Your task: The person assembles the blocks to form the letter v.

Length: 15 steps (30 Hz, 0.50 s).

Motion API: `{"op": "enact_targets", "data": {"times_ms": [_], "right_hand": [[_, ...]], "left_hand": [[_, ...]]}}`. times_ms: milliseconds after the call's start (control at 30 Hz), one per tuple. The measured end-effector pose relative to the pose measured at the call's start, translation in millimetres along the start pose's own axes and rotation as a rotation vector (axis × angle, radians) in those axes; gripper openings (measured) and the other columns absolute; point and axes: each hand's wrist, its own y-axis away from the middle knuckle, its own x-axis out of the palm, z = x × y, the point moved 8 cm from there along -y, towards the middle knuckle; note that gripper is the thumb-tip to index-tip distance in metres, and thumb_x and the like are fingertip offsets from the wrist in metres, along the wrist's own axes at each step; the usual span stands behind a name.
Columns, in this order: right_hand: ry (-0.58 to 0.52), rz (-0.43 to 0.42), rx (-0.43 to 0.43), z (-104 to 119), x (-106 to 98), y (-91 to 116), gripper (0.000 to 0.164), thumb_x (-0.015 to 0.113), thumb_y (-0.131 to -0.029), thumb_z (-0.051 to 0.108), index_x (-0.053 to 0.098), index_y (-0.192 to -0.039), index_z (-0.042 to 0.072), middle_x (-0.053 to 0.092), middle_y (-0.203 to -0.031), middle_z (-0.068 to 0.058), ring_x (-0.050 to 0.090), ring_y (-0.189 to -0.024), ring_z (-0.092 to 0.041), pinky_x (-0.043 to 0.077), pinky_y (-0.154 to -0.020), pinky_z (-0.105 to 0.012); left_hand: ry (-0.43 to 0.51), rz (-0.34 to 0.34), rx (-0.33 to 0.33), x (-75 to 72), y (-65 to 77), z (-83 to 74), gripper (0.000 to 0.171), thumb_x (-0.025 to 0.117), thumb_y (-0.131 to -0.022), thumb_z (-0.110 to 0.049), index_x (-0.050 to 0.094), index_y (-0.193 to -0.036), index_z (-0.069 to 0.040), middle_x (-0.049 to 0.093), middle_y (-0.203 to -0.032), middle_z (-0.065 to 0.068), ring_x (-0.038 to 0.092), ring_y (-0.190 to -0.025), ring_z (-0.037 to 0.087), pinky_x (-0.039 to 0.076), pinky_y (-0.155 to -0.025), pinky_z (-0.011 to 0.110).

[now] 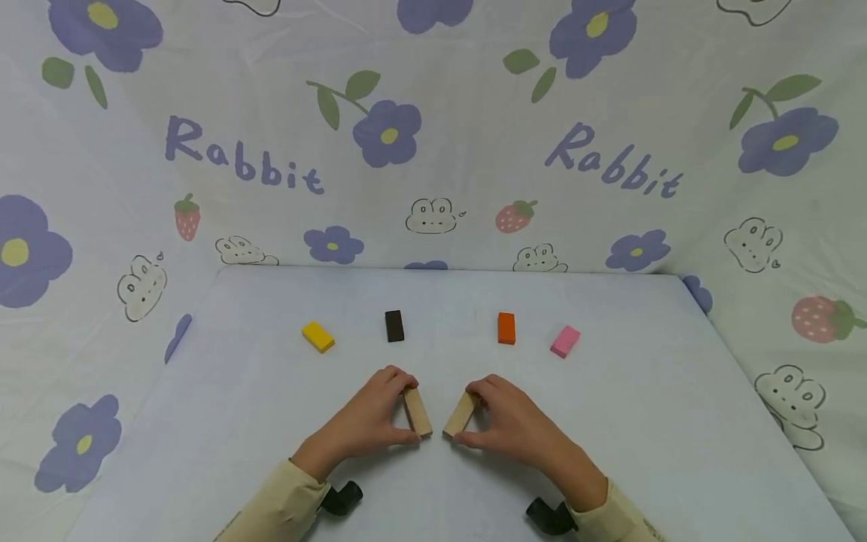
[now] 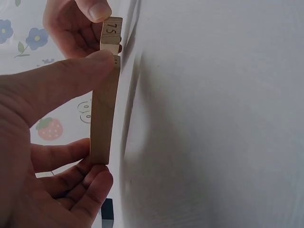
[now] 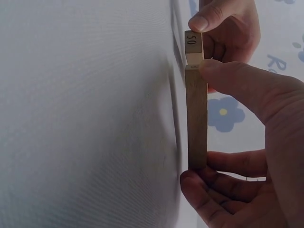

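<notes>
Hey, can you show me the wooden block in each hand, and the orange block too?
Left wooden block (image 2: 103, 116): left wrist view, middle of its long face.
Right wooden block (image 3: 197, 118): right wrist view, middle of its long face.
Orange block (image 1: 506, 327): head view, middle of its top face.

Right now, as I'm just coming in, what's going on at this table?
A person's left hand pinches one plain wooden block end to end, and the right hand pinches a second wooden block. The two slant toward each other at their near ends, with a gap between. Farther back on the white table, yellow, black, orange and pink blocks lie apart.
</notes>
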Motion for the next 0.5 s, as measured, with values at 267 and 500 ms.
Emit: {"op": "enact_targets", "data": {"times_ms": [267, 500], "right_hand": [[0.023, -0.004, -0.021, 3.3, 3.6, -1.8, 0.065, 0.097, -0.080, 0.042, 0.070, -0.126, 0.006, 0.063, -0.111, 0.002, 0.056, -0.097, -0.013, 0.055, -0.086, -0.038], [0.028, -0.009, -0.009, 5.2, 4.5, -3.4, 0.066, 0.097, -0.081, 0.043, 0.069, -0.127, 0.005, 0.063, -0.111, 0.001, 0.056, -0.097, -0.013, 0.056, -0.088, -0.039]], "left_hand": [[-0.023, 0.004, -0.013, 3.1, -1.3, 1.1, 0.072, 0.099, -0.081, -0.024, 0.060, -0.137, 0.000, 0.057, -0.132, 0.008, 0.054, -0.127, 0.026, 0.047, -0.110, 0.049], [-0.028, 0.004, -0.041, 4.1, -1.7, 2.2, 0.071, 0.099, -0.082, -0.025, 0.060, -0.136, 0.001, 0.057, -0.131, 0.009, 0.054, -0.126, 0.028, 0.048, -0.110, 0.049]]}}
